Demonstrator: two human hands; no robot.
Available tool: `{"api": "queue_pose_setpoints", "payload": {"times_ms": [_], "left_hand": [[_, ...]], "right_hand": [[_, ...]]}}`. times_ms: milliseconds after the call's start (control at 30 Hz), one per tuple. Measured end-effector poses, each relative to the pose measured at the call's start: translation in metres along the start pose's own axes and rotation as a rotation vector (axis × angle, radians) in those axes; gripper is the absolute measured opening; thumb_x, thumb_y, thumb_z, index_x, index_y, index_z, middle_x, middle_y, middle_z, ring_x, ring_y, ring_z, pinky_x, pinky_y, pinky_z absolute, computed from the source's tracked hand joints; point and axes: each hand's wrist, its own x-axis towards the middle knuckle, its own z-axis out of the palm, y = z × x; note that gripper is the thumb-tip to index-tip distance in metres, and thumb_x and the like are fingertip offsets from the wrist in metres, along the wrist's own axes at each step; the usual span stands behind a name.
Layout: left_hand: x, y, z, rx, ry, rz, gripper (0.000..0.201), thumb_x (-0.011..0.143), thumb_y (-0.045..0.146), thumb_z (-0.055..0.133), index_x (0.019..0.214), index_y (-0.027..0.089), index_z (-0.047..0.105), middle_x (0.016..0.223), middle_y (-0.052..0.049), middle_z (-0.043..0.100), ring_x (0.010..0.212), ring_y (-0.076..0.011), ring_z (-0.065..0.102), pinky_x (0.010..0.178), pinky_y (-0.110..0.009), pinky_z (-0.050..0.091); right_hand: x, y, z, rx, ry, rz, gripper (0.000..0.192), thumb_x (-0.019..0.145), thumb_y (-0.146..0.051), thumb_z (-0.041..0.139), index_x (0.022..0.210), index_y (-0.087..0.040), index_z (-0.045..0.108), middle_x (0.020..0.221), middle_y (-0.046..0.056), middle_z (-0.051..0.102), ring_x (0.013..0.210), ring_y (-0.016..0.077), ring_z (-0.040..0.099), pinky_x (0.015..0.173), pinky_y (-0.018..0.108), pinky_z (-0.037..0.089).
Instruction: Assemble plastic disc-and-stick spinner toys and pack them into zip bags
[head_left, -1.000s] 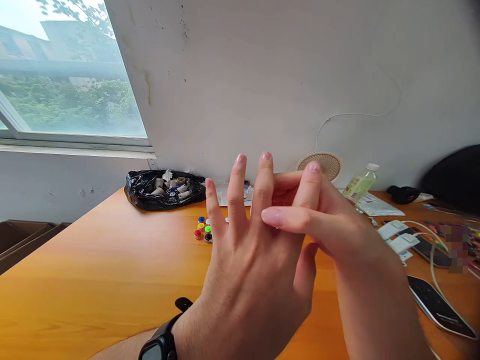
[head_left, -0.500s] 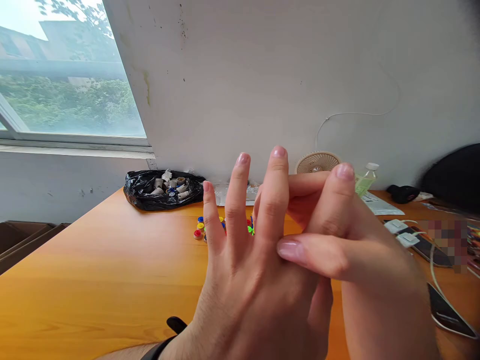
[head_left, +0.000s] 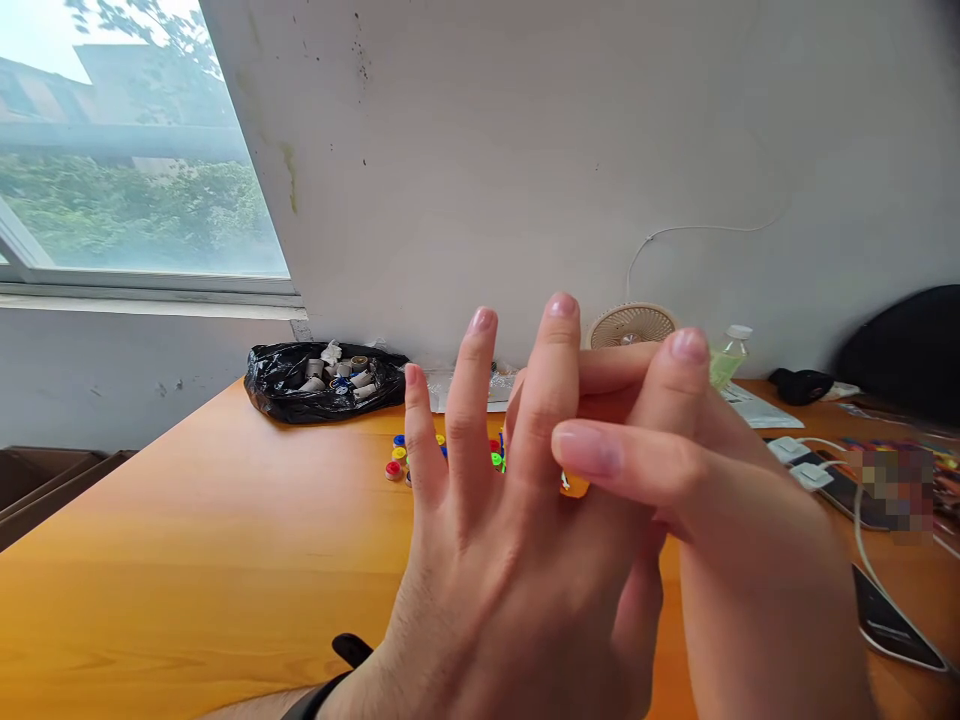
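Small bright caps [head_left: 397, 458], red, yellow, blue and green, lie clustered on the orange table [head_left: 187, 560].

The left hand [head_left: 510, 560] and right hand [head_left: 697, 500] fill the middle of the view and cover most of the coloured caps [head_left: 420, 458] on the desk [head_left: 187, 560], so their number cannot be told. A pixelated patch [head_left: 896, 490] masks something at the right, and the phone [head_left: 892, 625] is cut off behind the right forearm.

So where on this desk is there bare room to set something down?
The bare wood of the desk from the black bag and coloured caps to the near left edge. The right side is crowded: phones, cables, adapters.
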Motion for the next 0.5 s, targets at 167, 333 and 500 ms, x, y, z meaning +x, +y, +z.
{"api": "queue_pose_setpoints", "payload": {"times_ms": [167,333,500], "left_hand": [[0.0,0.0,0.0,0.024,-0.036,0.001,0.08,0.092,0.04,0.064,0.164,0.036,0.031,0.172,-0.001,0.027,0.161,-0.0449,0.007,0.131,-0.069,0.021],[-0.001,0.002,0.002,0.0,-0.045,-0.009,0.087,0.089,0.037,0.063,0.167,0.03,0.026,0.173,-0.005,0.026,0.161,-0.0424,0.014,0.128,-0.072,0.027],[-0.006,0.007,0.008,-0.05,-0.037,-0.009,0.09,0.085,0.039,0.068,0.166,0.033,0.03,0.169,0.002,0.036,0.161,-0.0428,0.012,0.129,-0.065,0.035]], "right_hand": [[0.004,-0.001,-0.003,-0.041,-0.116,0.027,0.005,0.084,-0.025,0.076,0.082,-0.03,0.074,0.074,-0.003,0.069,0.075,0.0213,0.072,0.07,0.033,0.064],[0.011,-0.005,-0.003,-0.049,-0.223,0.021,0.019,0.074,-0.012,0.077,0.074,-0.027,0.065,0.079,-0.005,0.069,0.075,0.0184,0.071,0.078,0.031,0.063],[0.005,-0.01,0.004,-0.016,-0.226,0.107,0.011,0.085,-0.029,0.075,0.076,-0.027,0.07,0.077,-0.003,0.072,0.072,0.0186,0.072,0.063,0.027,0.061]]}}
